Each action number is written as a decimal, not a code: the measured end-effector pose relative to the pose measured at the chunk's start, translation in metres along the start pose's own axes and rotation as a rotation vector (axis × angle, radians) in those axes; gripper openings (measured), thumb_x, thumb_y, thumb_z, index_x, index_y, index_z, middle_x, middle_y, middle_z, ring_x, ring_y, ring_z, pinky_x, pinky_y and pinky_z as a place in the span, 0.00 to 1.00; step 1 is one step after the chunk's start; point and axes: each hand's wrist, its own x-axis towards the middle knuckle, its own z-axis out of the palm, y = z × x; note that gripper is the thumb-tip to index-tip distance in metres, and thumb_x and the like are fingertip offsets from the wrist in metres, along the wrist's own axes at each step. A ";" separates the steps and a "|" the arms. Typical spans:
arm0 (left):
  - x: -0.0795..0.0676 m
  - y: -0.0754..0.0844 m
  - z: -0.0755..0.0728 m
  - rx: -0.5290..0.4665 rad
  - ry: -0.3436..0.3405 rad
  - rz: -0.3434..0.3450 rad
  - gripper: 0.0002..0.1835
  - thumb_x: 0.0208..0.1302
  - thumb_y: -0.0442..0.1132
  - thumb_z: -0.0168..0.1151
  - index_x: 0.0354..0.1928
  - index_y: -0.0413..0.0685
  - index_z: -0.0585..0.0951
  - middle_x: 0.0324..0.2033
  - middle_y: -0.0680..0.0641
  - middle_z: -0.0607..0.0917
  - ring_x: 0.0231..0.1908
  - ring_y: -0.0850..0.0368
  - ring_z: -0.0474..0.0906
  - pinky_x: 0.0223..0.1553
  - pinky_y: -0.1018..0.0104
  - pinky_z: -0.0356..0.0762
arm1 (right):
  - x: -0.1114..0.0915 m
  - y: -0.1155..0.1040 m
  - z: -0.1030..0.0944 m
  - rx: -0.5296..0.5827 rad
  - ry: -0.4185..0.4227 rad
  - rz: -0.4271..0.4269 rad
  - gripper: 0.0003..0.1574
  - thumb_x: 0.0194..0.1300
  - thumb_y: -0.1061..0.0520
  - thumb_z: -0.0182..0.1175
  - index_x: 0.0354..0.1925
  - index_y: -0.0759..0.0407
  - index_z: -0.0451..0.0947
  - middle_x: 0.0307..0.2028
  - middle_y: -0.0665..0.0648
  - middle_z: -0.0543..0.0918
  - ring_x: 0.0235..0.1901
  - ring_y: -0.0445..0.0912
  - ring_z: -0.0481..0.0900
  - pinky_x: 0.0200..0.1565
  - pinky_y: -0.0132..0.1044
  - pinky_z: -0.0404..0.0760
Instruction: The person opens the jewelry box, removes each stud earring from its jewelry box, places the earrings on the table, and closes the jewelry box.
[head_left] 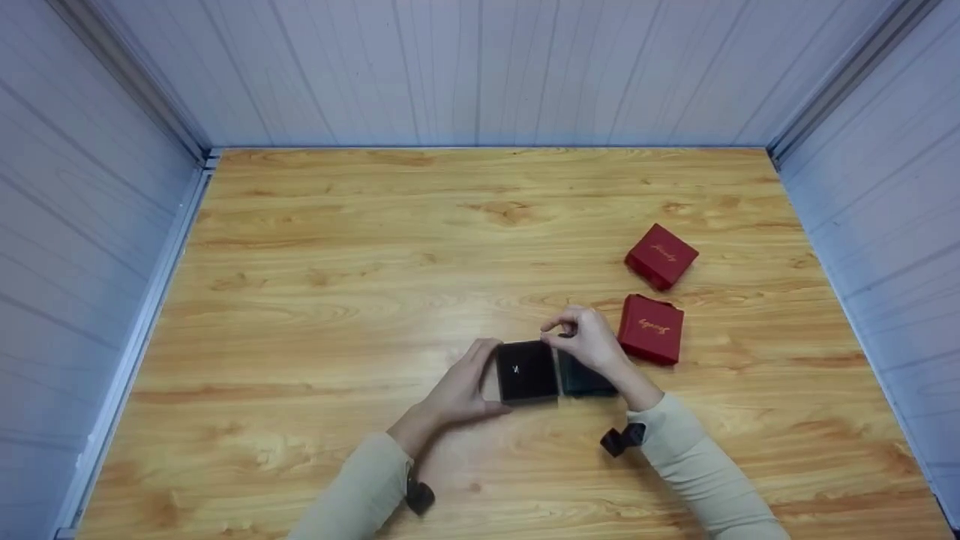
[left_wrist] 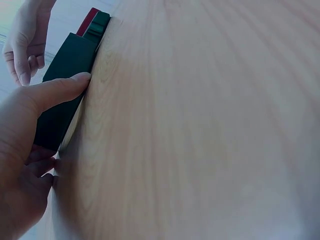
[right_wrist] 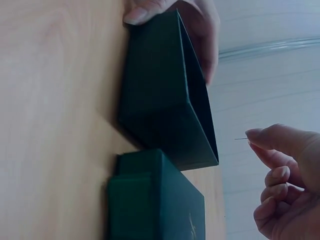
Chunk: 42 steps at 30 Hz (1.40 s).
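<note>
An open-topped dark green box (head_left: 536,384) with a black inside stands on the table. My left hand (head_left: 459,388) grips it from the left side, thumb at the front and fingers behind. A tiny shiny piece (head_left: 516,370) lies inside, too small to make out. Above the box's far right corner, my right hand (head_left: 589,341) pinches a thin metal pin (right_wrist: 241,138) between thumb and index finger. Its other fingers are curled. Right beside the open box is a second dark green box (right_wrist: 182,200) with gold lettering, partly under my right hand in the head view.
Two red boxes with gold lettering stand to the right, a nearer red box (head_left: 651,330) and a farther red box (head_left: 661,255). The wood-grain table (head_left: 337,247) is bounded by pale panel walls (head_left: 480,75) at the back and sides.
</note>
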 end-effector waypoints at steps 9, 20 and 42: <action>0.000 0.001 -0.002 -0.002 0.006 0.003 0.48 0.33 0.47 0.74 0.58 0.44 0.59 0.52 0.49 0.66 0.51 0.57 0.65 0.54 0.63 0.63 | 0.017 0.003 -0.011 0.010 -0.017 0.033 0.02 0.49 0.61 0.66 0.24 0.61 0.82 0.17 0.50 0.64 0.20 0.42 0.61 0.24 0.30 0.60; -0.001 0.001 -0.001 -0.008 0.004 0.001 0.49 0.33 0.46 0.74 0.59 0.42 0.59 0.52 0.49 0.66 0.52 0.57 0.65 0.55 0.63 0.62 | 0.040 0.010 -0.020 0.018 -0.033 0.075 0.04 0.48 0.61 0.66 0.25 0.62 0.83 0.15 0.48 0.66 0.19 0.41 0.62 0.22 0.29 0.60; 0.000 0.001 -0.001 0.000 -0.007 -0.003 0.50 0.33 0.47 0.74 0.60 0.40 0.59 0.52 0.48 0.67 0.52 0.55 0.66 0.55 0.63 0.62 | 0.087 0.028 -0.032 -0.052 -0.090 0.281 0.07 0.51 0.60 0.64 0.29 0.65 0.82 0.14 0.50 0.62 0.17 0.41 0.58 0.21 0.31 0.56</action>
